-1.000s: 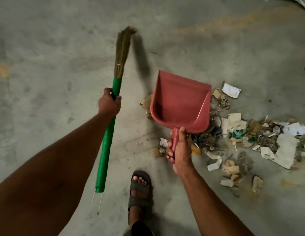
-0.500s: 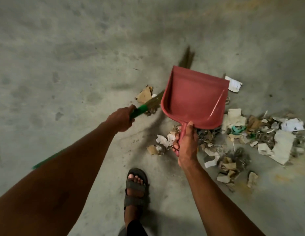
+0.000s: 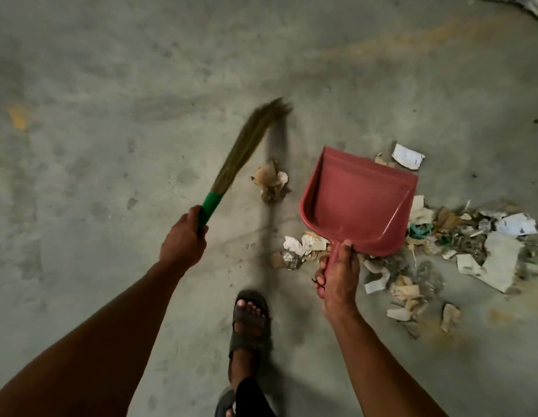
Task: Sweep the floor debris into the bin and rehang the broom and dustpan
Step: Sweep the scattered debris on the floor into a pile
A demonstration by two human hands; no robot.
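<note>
Concrete floor (image 3: 111, 85) is carrying light, loose paper debris (image 3: 460, 236). Left hand (image 3: 183, 245) is gripping the broom (image 3: 231, 164) near its soft, flexing bristles; right hand (image 3: 339, 275) is clasping the stiff dustpan (image 3: 358, 203) handle.

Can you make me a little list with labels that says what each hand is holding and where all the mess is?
left hand: grips the broom by its green handle, bristles blurred
right hand: grips the red dustpan by its handle
dustpan inside: looks empty
big mess: paper and cardboard scraps on the floor, right of the dustpan
small clump: between broom and dustpan
foot: in a sandal, below the hands
</note>
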